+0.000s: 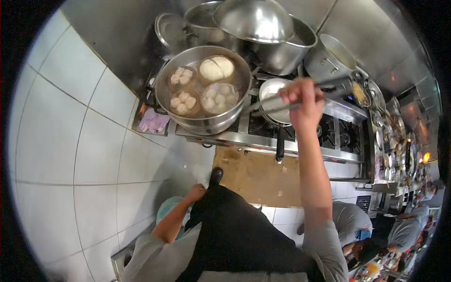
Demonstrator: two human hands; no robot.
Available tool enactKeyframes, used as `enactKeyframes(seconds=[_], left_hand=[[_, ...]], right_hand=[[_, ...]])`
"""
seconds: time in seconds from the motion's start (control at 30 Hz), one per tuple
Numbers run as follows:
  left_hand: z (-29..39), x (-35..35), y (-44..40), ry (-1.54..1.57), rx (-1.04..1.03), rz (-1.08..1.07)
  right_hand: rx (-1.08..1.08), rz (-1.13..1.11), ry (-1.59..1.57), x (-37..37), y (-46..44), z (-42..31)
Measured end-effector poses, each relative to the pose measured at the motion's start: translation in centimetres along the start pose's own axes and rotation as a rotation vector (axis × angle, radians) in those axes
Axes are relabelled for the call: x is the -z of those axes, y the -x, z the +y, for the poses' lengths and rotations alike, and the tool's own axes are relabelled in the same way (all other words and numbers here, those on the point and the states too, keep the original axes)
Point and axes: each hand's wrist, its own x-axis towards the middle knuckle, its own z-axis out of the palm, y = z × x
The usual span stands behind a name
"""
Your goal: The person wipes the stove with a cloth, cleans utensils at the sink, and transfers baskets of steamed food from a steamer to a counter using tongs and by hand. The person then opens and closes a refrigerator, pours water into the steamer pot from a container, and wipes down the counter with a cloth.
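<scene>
My right hand [305,101] is closed around metal tongs [270,106], held over the stove. Their ends point left toward a large steamer pot [211,126], apart from the food in it. Inside the pot sit a big white bun [216,68], two small baskets of dumplings [182,75] and a dish of round white pieces [220,97]. Beneath the tongs is a pan [272,87] with pale contents and a black handle toward me. My left hand [196,192] hangs low beside my leg, fingers curled, with nothing visible in it.
Behind the steamer stand tall pots, one under a domed lid [256,21], and a grey pot [331,56] is to the right. A purple cloth [153,121] lies at the stove's left corner. Other people [350,221] are at lower right, and a flame [426,157] burns far right.
</scene>
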Motion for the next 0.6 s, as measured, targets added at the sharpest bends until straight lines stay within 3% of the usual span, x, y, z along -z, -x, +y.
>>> enactKeyframes(seconds=[0.07, 0.13, 0.23, 0.3, 0.33, 0.47, 0.6], left_hand=[[-3.6, 2.0, 1.3, -0.137, 0.143, -0.166], [-14.3, -1.7, 0.5, -0.766, -0.504, -0.337], [-8.9, 5.3, 5.8, -0.554, -0.256, -0.316], [-13.5, 2.0, 4.0, -0.413, -0.015, -0.361], [-15.2, 0.7, 3.5, -0.29, 0.234, -0.383], [-7.6, 7.7, 5.2, -0.243, 0.096, -0.333], [-12.7, 4.3, 1.5, -0.169, 0.011, -0.442]], right_hand=[[-0.092, -0.031, 0.094, -2.2, -3.8, 4.3], [-0.164, -0.045, 0.236, -3.7, -5.6, 7.7], [-0.256, -0.054, 0.372, -4.6, -6.5, 11.1], [-0.341, -0.082, 0.43, -5.1, -6.8, 12.7], [-0.379, -0.101, 0.473, -5.1, -7.0, 13.2], [-0.523, -0.245, 0.675, -5.3, -7.7, 14.9], [-0.547, -0.211, 0.692, -5.0, -6.2, 17.6]])
